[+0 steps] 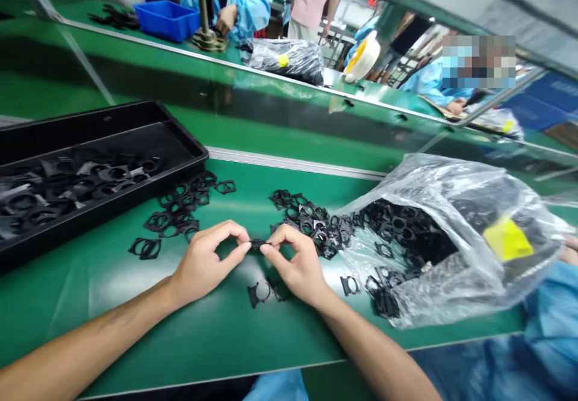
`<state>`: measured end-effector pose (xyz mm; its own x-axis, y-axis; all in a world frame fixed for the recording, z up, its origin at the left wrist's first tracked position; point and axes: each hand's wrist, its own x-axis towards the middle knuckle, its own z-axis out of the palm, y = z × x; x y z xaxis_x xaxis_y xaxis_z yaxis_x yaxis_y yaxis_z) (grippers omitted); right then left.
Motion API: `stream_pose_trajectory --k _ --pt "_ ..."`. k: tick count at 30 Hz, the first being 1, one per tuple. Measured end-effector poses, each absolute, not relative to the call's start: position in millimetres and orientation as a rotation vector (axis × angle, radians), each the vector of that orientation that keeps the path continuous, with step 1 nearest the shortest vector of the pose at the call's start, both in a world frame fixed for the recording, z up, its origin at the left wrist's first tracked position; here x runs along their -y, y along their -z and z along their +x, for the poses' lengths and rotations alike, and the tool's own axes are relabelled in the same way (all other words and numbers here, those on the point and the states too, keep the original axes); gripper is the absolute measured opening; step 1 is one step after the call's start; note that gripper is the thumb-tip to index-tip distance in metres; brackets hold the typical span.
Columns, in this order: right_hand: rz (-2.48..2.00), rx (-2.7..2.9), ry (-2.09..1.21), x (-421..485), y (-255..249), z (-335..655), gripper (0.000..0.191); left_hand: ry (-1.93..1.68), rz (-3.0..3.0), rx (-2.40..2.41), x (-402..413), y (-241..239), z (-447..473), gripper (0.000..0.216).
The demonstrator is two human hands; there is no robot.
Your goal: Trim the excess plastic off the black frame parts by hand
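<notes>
Between my two hands a small black plastic part (258, 244) is pinched, seen nearly edge-on above the green table. My left hand (203, 262) grips its left end between thumb and forefinger. At the other end, my right hand (298, 262) holds it the same way. Just below on the table lies a black ring-shaped plastic part (259, 292), and another beside it is partly hidden by my right hand. Behind my right hand spreads a loose pile of similar black parts (316, 223). More black ring parts (174, 214) are scattered beyond my left hand.
A black tray (180, 139) of parts stands at the left. On the right, a clear plastic bag (469, 208) with a yellow label spills black parts. A co-worker's blue sleeve (551, 317) is at the right edge. Behind the low partition are a blue bin (167, 20) and other people.
</notes>
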<state>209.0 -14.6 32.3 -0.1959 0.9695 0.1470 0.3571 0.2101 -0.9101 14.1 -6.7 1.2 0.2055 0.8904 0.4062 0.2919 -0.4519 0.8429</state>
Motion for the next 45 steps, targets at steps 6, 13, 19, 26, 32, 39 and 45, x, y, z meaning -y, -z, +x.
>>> stream_pose_trajectory --k 6,13,19,26,32,39,45 --pt "-1.273 1.434 -1.341 12 -28 206 0.042 -1.194 1.681 -1.033 3 2 16 0.009" --pt "-1.191 1.034 -1.67 11 -36 205 0.043 -1.373 2.068 -0.943 3 1 12 0.018" --pt "-1.184 1.014 -1.801 9 -30 207 0.042 -1.385 2.209 -0.87 6 1 10 0.02" --pt "-1.248 1.539 -1.138 13 -27 208 0.021 -1.417 1.947 -0.992 0 0 9 0.014" --pt "-1.135 1.756 -0.885 13 -29 209 0.005 -1.436 1.891 -1.002 -3 -1 11 0.011" --pt "-1.087 1.799 -0.801 8 -30 209 0.009 -1.423 1.831 -1.017 -7 0 12 0.004" --pt "-1.06 1.889 -0.67 4 -31 212 0.012 -1.462 1.945 -0.917 -7 -1 11 0.006"
